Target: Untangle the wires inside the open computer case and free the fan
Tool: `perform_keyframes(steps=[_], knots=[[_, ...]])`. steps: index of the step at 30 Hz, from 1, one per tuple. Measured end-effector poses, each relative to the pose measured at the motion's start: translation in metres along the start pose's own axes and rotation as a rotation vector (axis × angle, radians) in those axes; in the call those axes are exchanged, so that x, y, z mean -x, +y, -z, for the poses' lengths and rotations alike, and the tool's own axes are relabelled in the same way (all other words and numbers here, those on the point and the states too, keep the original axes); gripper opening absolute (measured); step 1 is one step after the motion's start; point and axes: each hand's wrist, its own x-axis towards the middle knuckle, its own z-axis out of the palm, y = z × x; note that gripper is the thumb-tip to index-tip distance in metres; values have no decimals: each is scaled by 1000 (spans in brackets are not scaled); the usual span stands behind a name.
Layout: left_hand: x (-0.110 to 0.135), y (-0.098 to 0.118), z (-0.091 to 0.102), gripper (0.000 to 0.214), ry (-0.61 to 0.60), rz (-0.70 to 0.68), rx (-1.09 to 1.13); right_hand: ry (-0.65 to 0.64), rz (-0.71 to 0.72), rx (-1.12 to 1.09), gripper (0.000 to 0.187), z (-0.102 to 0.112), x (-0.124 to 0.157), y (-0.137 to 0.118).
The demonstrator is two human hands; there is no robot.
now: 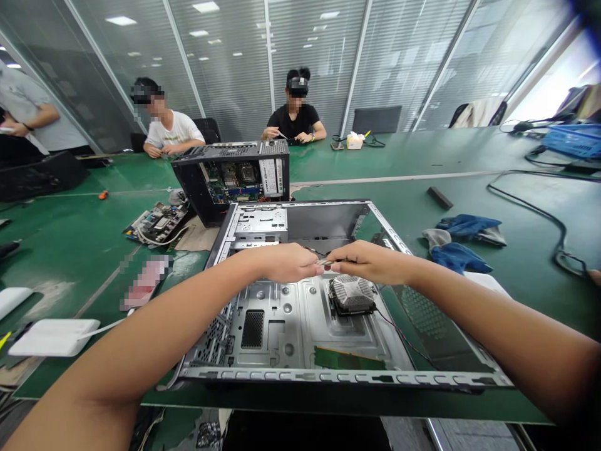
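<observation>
My left hand (288,262) and my right hand (370,260) meet over an open computer case (300,376) that lies on its side. Pinched between the fingers of both is a short visible piece of twisted cable (323,262); the rest of it is hidden by my hands. Below my right hand, a CPU cooler (353,293) with silver fins rests on the case floor, thin wires trailing from it to the right. A green memory module (348,359) lies near the case's front edge. The drive bay (260,220) is at the far left of the case.
Behind stands another computer case (230,178) with its board showing. A motherboard (159,222), a phone (148,282) and a white adapter (54,337) lie left. Blue gloves (462,241) and a black cable (530,200) are on the right. Several people are across the table.
</observation>
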Motion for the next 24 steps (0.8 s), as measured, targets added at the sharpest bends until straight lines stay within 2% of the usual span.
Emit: perform_keyframes(steps=[17,24], knots=[[-4,-3,-7,51,11,-18,-17,-32,6,40,38,1,-2,-1],[-2,0,-4,52,3,24,-38,33,-117,44,31,0,0,-4]])
